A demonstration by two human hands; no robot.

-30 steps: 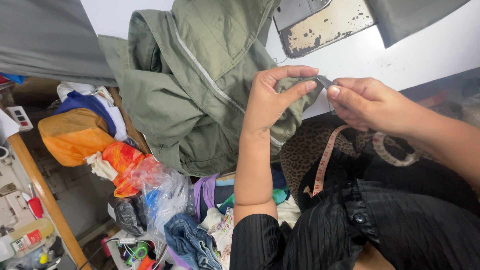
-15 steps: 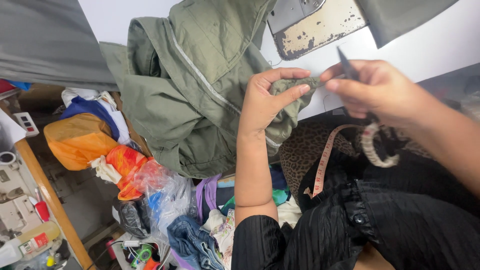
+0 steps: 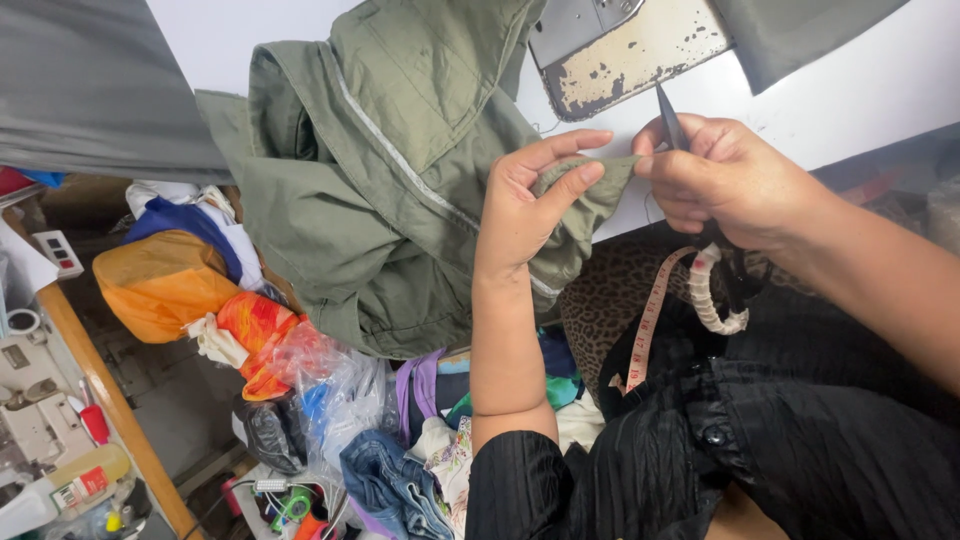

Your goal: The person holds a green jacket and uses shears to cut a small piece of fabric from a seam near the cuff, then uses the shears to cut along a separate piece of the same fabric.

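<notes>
Left hand raised in front of the chest, thumb and fingers pinched shut on a folded edge of the olive-green jacket; grip closed on the cloth. Right hand just beside it, fingers curled around a pair of scissors, whose dark pointed tip sticks up above the knuckles; grip closed on the tool, and the fingertips also touch the same pinched bit of fabric. One wrapped scissor handle loop hangs below the palm. The bulk of the jacket lies spread over the white table, draping off its near edge towards the lap. At the top of the view, the worn cream-coloured base of a sewing machine, paint chipped, partly over the jacket. A pink measuring tape hangs down over a leopard-print cloth and black pleated clothing. To the left, below the table, a heap: orange bag, clear plastic bags, folded denim, mixed fabric scraps. Far left, a wooden shelf edge with small bottles, too small to tell apart.
</notes>
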